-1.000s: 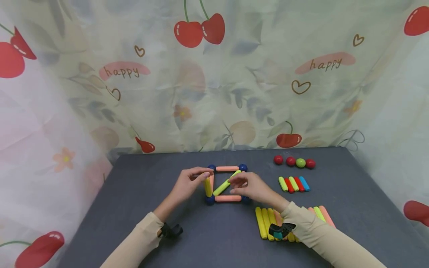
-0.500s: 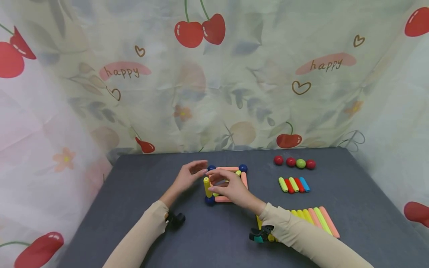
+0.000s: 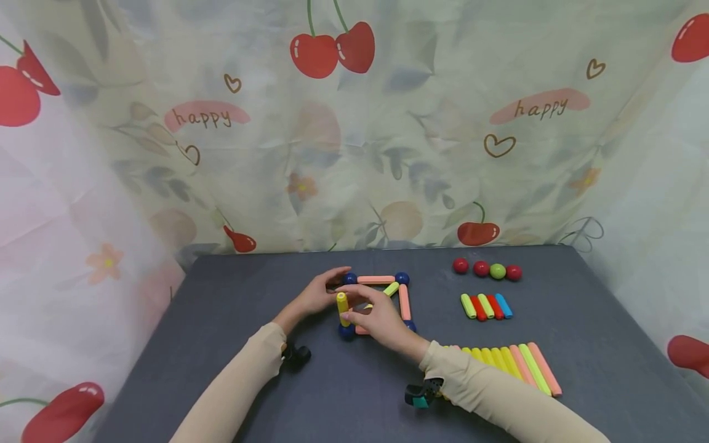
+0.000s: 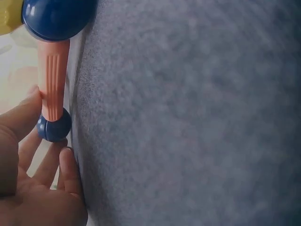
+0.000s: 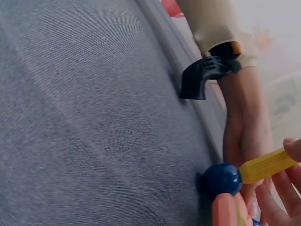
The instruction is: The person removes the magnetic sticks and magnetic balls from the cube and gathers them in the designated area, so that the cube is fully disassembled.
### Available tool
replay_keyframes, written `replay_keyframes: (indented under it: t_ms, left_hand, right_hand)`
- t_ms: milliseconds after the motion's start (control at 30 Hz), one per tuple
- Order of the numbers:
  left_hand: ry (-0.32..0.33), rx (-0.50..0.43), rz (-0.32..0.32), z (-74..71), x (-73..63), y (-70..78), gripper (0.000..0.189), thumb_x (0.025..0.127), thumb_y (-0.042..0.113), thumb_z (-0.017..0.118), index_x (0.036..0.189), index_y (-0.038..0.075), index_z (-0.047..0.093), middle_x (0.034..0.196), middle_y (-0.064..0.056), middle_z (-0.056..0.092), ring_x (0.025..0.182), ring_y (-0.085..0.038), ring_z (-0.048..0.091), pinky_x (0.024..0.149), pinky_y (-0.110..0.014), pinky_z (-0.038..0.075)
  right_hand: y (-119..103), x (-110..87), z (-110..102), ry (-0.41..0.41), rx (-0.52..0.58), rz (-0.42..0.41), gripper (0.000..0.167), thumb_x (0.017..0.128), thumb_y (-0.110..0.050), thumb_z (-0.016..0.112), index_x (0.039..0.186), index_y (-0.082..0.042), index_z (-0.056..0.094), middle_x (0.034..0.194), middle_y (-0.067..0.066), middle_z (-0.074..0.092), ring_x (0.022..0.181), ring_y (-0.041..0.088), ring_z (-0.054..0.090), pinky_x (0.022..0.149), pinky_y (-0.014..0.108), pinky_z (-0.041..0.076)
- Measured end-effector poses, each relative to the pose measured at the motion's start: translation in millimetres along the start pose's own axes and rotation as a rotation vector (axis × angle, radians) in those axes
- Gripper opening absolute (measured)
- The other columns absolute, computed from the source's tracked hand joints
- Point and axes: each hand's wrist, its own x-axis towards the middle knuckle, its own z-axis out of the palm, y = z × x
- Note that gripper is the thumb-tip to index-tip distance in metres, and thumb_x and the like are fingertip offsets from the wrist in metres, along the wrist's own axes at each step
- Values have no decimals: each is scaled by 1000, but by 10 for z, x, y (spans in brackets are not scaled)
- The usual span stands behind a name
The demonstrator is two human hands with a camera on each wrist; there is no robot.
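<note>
A square frame of pink magnetic rods and dark blue balls lies on the table, crossed by a light-green rod. From its near-left ball a yellow magnetic rod stands upright. My right hand pinches this yellow rod between thumb and fingers. At the far-left corner my left hand holds the blue ball, its thumb against the left pink rod and its fingers round the ball's far side. The right hand hides part of the frame in the head view.
Right of the frame, short coloured rods lie in a row, with red balls and a green ball behind them. Long yellow, pink and green rods lie nearer, partly under the right forearm. A patterned curtain surrounds the table.
My left hand has let go of the yellow rod's top and moved to the far-left ball. My right hand has moved left from the green diagonal rod to the yellow rod.
</note>
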Motion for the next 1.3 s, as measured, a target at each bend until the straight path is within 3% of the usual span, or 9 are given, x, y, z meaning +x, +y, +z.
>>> replay_keyframes:
  t_ms: [167,567,767,1067,1300]
  left_hand:
    - [-25,-17,-15,-1,1,4,58,95,12,66,149,13,45,145,-16,53,127,-32,56,104,-47,51]
    - [-15,-5,-38,-9,-5,27,56,95,12,66,148,15,46,146,-13,53,129,-31,55,104,-47,51]
    - [-22,8,-41,-21,-8,51,57,95,13,66,148,15,46,147,-12,52,131,-31,54,105,-48,49]
    - [-26,-6,-24,-19,-2,21,59,94,10,67,148,13,45,147,-14,52,132,-32,53,106,-48,50]
    - [-32,3,-2,-14,-10,4,60,94,15,68,149,12,44,145,-15,54,127,-32,56,104,-49,50]
  right_hand:
    - [59,-21,49,6,-43,11,46,89,-17,75,133,-23,62,115,5,70,101,19,65,79,26,58]
    - [108,-31,97,33,-95,-29,54,90,-12,72,141,-11,55,118,10,69,98,21,67,71,16,56]
    - [134,-37,119,53,-79,-49,53,90,-13,72,141,-13,55,122,11,67,97,21,66,66,18,56]
    - [120,-23,132,89,-81,-87,51,90,-19,73,139,-17,57,120,8,68,101,21,66,76,22,57]
    - [31,-46,92,52,-42,-3,54,90,-20,72,141,-24,54,114,6,67,97,22,66,69,26,59]
